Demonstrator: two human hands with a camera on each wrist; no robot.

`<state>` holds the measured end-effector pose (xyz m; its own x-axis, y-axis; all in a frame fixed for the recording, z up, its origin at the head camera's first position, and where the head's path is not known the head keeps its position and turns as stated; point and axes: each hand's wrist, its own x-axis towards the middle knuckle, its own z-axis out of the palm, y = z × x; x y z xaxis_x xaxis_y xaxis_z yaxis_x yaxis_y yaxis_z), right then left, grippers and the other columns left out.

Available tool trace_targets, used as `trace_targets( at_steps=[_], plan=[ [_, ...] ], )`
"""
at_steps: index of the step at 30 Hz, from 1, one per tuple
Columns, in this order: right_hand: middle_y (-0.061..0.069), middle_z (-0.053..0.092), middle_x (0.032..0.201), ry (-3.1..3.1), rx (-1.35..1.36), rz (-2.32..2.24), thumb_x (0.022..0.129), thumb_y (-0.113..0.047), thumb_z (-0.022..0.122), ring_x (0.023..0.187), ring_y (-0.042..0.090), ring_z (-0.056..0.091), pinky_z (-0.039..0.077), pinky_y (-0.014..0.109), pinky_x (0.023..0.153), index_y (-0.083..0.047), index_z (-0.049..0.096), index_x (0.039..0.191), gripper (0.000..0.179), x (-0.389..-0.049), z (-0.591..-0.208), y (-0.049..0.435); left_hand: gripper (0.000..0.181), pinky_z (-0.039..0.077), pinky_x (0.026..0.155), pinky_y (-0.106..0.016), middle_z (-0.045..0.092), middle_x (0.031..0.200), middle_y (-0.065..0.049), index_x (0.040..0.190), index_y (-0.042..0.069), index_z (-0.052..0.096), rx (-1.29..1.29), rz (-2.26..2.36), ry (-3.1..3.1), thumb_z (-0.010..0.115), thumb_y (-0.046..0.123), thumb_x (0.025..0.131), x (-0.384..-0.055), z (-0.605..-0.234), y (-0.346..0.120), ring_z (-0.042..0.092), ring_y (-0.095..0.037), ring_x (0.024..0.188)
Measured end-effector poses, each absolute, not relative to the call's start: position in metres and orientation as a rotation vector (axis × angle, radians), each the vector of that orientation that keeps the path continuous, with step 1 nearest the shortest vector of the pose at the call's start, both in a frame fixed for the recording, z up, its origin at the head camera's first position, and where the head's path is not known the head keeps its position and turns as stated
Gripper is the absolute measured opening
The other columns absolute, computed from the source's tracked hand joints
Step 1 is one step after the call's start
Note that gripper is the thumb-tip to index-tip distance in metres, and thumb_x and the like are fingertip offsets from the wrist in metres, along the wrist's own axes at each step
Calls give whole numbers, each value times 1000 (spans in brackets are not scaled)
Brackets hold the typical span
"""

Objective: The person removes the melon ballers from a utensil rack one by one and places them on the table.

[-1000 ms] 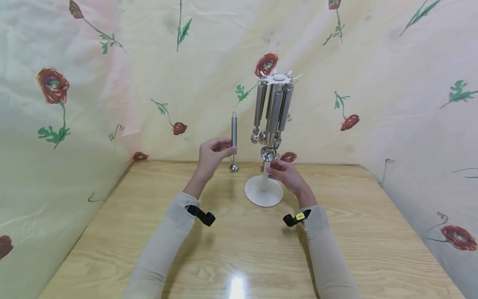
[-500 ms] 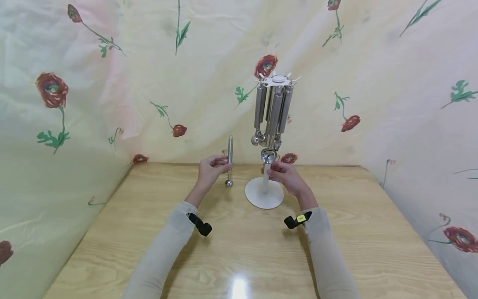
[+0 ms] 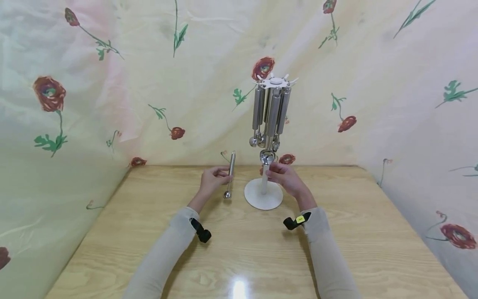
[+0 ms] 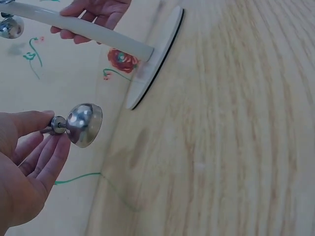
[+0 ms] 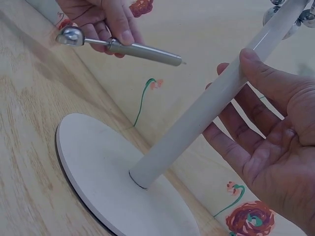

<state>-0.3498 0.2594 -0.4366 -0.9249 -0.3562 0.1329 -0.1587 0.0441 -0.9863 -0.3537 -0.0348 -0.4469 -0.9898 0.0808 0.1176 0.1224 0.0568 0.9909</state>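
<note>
My left hand [image 3: 213,180] pinches a small metal scoop [image 3: 232,162] by its cylindrical handle, to the left of a white rack. The scoop's round bowl [image 4: 84,125] hangs downward, a little above the tabletop, and the handle leans slightly right. Thumb and fingers of my right hand [image 3: 286,177] hold the white post [image 5: 189,120] of the rack, just above its round base [image 3: 257,202]. Several metal utensils with similar handles [image 3: 274,114] hang from hooks at the rack's top [image 3: 276,82]. A larger shiny bowl [image 3: 267,157] among them hangs lowest, in front of the post.
Both hands are over a light wooden table [image 3: 239,245]. Floral cloth [image 3: 194,83] covers the back and sides, close behind the rack. A black wrist camera [image 3: 201,231] sits on my left cuff, another wrist camera [image 3: 293,221] on the right.
My left hand has lowered the scoop toward the tabletop, and its handle has gone from upright to slightly tilted. The right hand keeps its hold on the post.
</note>
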Motion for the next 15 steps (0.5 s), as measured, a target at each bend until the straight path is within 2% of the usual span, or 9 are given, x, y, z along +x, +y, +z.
trace_targets(
  at_steps=[7, 15],
  plan=[
    [-4, 74, 114, 2147, -558, -2023, 101, -8, 63, 112, 11, 68, 58, 27, 97, 9, 56, 135, 38, -349, -444, 256, 34, 65, 70, -27, 75, 93, -21, 115, -4, 73, -175, -2106, -2292, 80, -6, 82, -352, -462, -34, 69, -9, 69],
    [-4, 73, 114, 2176, -567, -2008, 101, -5, 61, 111, 12, 69, 59, 28, 97, 12, 53, 136, 40, -350, -437, 258, 34, 65, 71, -29, 73, 93, -21, 114, -3, 73, -117, -2077, -2335, 80, -6, 82, -352, -464, -29, 69, -11, 69]
  ],
)
